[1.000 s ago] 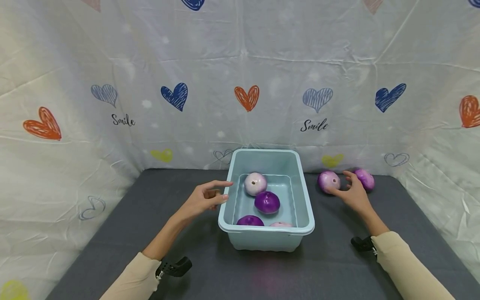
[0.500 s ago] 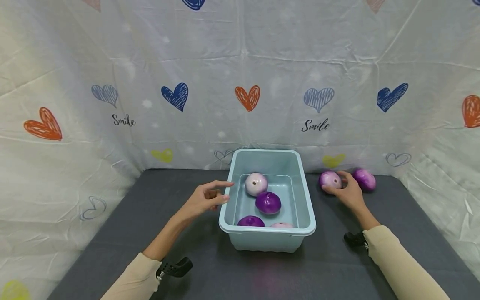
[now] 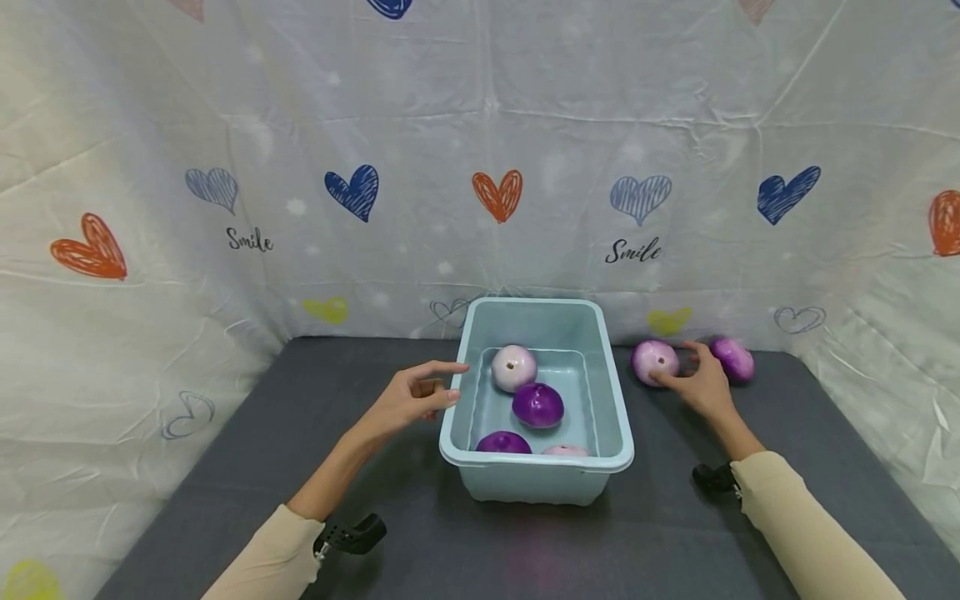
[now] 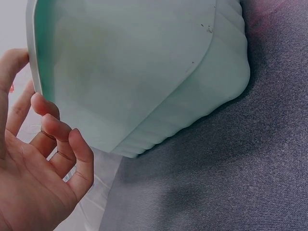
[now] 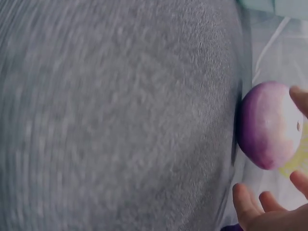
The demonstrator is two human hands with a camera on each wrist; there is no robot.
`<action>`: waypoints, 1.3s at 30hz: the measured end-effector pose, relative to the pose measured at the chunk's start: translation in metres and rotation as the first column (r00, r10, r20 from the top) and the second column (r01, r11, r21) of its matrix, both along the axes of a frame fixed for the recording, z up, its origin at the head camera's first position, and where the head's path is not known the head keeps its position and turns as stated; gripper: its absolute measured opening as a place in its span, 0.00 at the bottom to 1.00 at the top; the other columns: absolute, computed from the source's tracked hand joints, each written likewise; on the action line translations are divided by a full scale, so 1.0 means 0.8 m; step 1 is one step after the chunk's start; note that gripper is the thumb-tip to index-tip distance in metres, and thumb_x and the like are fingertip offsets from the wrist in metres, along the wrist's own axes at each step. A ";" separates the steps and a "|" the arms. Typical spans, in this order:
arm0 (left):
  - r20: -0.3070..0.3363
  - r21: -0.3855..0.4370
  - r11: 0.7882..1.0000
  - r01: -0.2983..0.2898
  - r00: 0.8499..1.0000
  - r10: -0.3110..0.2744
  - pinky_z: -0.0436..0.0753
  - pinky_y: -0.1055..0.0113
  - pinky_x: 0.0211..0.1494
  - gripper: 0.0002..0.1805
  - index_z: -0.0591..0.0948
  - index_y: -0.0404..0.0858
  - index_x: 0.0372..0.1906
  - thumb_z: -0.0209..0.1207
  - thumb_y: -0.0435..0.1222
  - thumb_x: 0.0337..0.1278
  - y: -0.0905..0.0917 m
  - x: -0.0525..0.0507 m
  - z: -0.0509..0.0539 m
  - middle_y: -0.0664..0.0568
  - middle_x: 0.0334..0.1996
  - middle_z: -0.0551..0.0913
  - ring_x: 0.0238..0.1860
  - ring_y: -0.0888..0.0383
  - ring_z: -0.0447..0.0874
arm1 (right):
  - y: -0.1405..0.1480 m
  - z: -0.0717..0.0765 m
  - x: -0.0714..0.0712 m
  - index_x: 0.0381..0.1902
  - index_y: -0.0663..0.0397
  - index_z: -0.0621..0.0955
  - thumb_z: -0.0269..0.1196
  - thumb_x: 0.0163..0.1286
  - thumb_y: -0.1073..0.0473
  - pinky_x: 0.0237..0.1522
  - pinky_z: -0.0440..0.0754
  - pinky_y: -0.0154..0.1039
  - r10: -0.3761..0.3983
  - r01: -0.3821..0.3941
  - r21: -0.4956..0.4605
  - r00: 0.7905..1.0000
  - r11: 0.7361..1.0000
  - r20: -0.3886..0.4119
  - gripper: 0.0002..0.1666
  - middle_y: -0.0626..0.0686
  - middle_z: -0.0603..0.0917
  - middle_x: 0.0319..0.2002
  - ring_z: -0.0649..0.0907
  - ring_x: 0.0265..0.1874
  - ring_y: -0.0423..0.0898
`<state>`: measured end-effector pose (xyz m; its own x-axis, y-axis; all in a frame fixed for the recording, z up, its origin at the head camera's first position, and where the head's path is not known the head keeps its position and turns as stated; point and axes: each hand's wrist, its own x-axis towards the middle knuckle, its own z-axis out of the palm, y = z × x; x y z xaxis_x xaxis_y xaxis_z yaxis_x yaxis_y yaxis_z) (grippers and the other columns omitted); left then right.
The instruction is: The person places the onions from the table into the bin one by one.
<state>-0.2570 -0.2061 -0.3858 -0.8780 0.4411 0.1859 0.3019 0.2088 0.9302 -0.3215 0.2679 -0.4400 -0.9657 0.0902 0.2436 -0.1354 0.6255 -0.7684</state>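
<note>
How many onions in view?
6. Bin: rear pale onion, purple onion nearer, second purple onion and second pale onion partly behind the near wall, which may hide more. Table, right of bin: mauve onion, farther mauve onion.

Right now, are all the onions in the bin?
No, one onion and a second onion lie by the right hand, on the table, outside the bin.
</note>
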 end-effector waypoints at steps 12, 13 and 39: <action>-0.014 -0.019 1.000 -0.009 1.000 0.008 0.74 0.55 0.34 0.25 0.77 0.37 0.69 0.62 0.38 0.71 0.001 -0.002 -0.001 0.43 0.22 0.73 0.22 0.58 0.68 | -0.008 -0.007 -0.013 0.72 0.66 0.67 0.82 0.52 0.51 0.59 0.68 0.66 0.119 -0.113 0.070 0.989 0.991 -0.090 0.56 0.75 0.72 0.62 0.72 0.60 0.70; -0.014 -0.018 1.000 -0.009 1.000 0.008 0.74 0.56 0.34 0.25 0.77 0.36 0.69 0.63 0.38 0.71 0.001 -0.002 -0.001 0.44 0.22 0.73 0.22 0.57 0.68 | -0.010 -0.007 -0.014 0.71 0.65 0.68 0.82 0.52 0.51 0.57 0.69 0.65 0.114 -0.107 0.073 0.989 0.992 -0.094 0.55 0.74 0.74 0.61 0.74 0.58 0.69; 0.002 -0.007 1.000 -0.017 1.000 0.017 0.73 0.63 0.33 0.25 0.77 0.37 0.69 0.63 0.38 0.70 0.002 -0.001 0.000 0.43 0.24 0.74 0.23 0.58 0.68 | 0.005 0.006 0.012 0.70 0.64 0.70 0.76 0.62 0.60 0.47 0.75 0.47 0.014 -0.022 -0.181 0.999 0.983 -0.045 0.42 0.71 0.72 0.63 0.72 0.61 0.65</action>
